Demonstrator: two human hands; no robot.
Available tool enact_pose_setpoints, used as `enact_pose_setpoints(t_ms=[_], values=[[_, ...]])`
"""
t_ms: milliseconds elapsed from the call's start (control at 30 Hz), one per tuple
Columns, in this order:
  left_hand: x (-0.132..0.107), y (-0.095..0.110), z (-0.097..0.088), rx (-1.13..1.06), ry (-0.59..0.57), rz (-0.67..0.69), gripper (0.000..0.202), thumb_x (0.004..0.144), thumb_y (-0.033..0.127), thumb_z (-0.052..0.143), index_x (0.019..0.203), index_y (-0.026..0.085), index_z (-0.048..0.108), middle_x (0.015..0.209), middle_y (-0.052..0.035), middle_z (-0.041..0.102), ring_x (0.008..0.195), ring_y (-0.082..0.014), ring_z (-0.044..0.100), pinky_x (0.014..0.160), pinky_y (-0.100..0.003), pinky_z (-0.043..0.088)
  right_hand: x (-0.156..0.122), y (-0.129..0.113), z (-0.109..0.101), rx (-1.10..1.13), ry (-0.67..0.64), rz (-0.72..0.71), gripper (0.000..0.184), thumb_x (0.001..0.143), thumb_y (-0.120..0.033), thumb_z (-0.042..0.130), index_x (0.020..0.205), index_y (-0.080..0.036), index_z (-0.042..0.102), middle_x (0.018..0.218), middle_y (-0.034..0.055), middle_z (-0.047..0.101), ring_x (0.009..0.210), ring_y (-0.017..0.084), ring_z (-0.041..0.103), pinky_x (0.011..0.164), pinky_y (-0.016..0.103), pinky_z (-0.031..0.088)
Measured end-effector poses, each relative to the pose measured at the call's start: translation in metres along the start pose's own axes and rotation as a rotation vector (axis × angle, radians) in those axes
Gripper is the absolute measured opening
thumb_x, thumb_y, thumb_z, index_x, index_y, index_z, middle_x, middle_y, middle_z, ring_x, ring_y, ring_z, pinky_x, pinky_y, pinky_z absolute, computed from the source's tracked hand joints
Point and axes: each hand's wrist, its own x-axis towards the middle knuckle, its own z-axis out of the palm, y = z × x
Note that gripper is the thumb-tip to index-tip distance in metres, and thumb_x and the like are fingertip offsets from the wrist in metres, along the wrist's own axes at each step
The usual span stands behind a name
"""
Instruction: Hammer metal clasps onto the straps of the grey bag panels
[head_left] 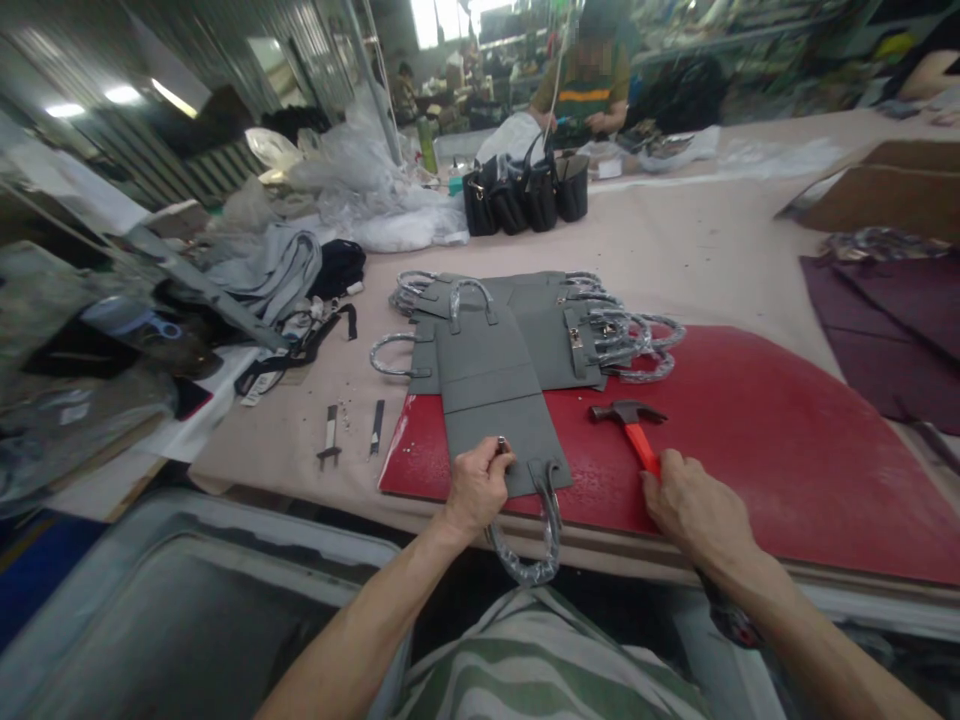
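A flat grey leather bag panel point(491, 430) lies across the edge of a red work board point(757, 470), with a plastic-wrapped loop handle point(525, 553) hanging over the board's front edge. My left hand point(475, 488) pinches the panel's near edge beside a small metal stud. My right hand point(694, 505) grips the orange handle of a claw hammer point(628, 420), whose steel head rests on the board. Behind them, more grey panels point(547, 335) lie stacked, with several wrapped handles at their ends.
Two small metal-bladed tools point(328, 435) lie on the pale table cover point(300, 430) left of the board. Black handbags point(525, 195) stand beyond, near white plastic sheeting point(375, 190). Dark purple leather point(892, 330) lies right. A co-worker point(581, 85) sits at the far side.
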Motion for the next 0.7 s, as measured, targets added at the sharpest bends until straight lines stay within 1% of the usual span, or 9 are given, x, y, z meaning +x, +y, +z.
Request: enact_pose_setpoints(t_ms=[133,200,267,333,367,433,533,633,700], values=[[-0.002,-0.006,-0.001,0.021,-0.044,0.069,0.011,0.091,0.017,0.053,0.086,0.020,0.061,0.078,-0.0029,0.070,0.071,-0.0141,0.067,0.068,-0.021,0.048,-0.003,-0.004,-0.008,0.474,-0.148,0.090,0.018,0.082,-0.028,0.051,0.066,-0.021,0.052,0.054,-0.0018,0.051,0.046,0.013,0.045,0.042,0.023,0.038],[-0.002,-0.008,-0.001,0.044,-0.047,0.111,0.011,0.091,0.016,0.052,0.088,0.020,0.061,0.078,-0.0035,0.070,0.071,-0.0150,0.068,0.067,-0.022,0.049,-0.010,-0.013,-0.018,0.737,-0.277,0.180,0.018,0.083,-0.025,0.046,0.066,-0.022,0.049,0.054,-0.0048,0.049,0.042,0.010,0.039,0.039,0.021,0.039],[-0.003,-0.009,0.000,0.065,-0.043,0.153,0.012,0.092,0.016,0.051,0.087,0.019,0.061,0.077,-0.0041,0.070,0.071,-0.0159,0.069,0.067,-0.023,0.049,-0.020,-0.027,-0.031,1.101,-0.416,0.347,0.014,0.083,-0.018,0.046,0.070,-0.022,0.046,0.056,-0.0060,0.045,0.040,0.008,0.034,0.038,0.018,0.035],[-0.004,-0.011,0.001,0.074,-0.043,0.184,0.014,0.093,0.017,0.049,0.087,0.019,0.061,0.078,-0.0046,0.071,0.072,-0.0165,0.070,0.067,-0.023,0.050,-0.030,-0.044,-0.046,1.327,-0.463,0.416,0.011,0.087,-0.024,0.049,0.076,-0.021,0.047,0.058,-0.0071,0.040,0.039,0.006,0.031,0.036,0.017,0.029],[-0.004,-0.011,0.002,0.077,-0.047,0.196,0.014,0.094,0.017,0.049,0.087,0.019,0.061,0.079,-0.0049,0.071,0.072,-0.0167,0.070,0.068,-0.023,0.050,-0.035,-0.052,-0.054,1.320,-0.420,0.354,0.015,0.090,-0.032,0.050,0.081,-0.021,0.049,0.058,-0.0073,0.040,0.039,0.007,0.031,0.035,0.018,0.027],[-0.005,-0.013,0.003,0.085,-0.052,0.212,0.015,0.094,0.017,0.048,0.087,0.020,0.061,0.081,-0.0054,0.072,0.073,-0.0171,0.071,0.068,-0.024,0.051,-0.043,-0.066,-0.068,1.151,-0.232,0.096,0.029,0.092,-0.050,0.050,0.088,-0.021,0.053,0.059,-0.0061,0.042,0.041,0.009,0.036,0.036,0.020,0.028],[-0.006,-0.015,0.004,0.107,-0.050,0.225,0.015,0.094,0.016,0.048,0.086,0.019,0.060,0.080,-0.0057,0.072,0.073,-0.0177,0.071,0.068,-0.024,0.051,-0.047,-0.075,-0.075,0.745,0.075,-0.323,0.033,0.094,-0.052,0.044,0.081,-0.023,0.051,0.055,-0.0042,0.046,0.044,0.011,0.042,0.041,0.023,0.030],[-0.006,-0.015,0.004,0.106,-0.049,0.238,0.014,0.093,0.015,0.048,0.089,0.019,0.061,0.077,-0.0051,0.070,0.071,-0.0175,0.070,0.066,-0.024,0.051,-0.045,-0.075,-0.075,0.381,0.134,-0.596,0.030,0.097,-0.042,0.040,0.072,-0.025,0.043,0.047,-0.0048,0.044,0.036,0.012,0.037,0.041,0.027,0.020],[-0.006,-0.016,0.004,0.098,-0.037,0.243,0.014,0.093,0.015,0.048,0.089,0.019,0.062,0.075,-0.0045,0.069,0.069,-0.0170,0.069,0.064,-0.024,0.050,-0.043,-0.074,-0.080,0.271,0.137,-0.679,0.030,0.097,-0.039,0.040,0.072,-0.025,0.043,0.045,-0.0051,0.044,0.034,0.012,0.036,0.042,0.028,0.018]])
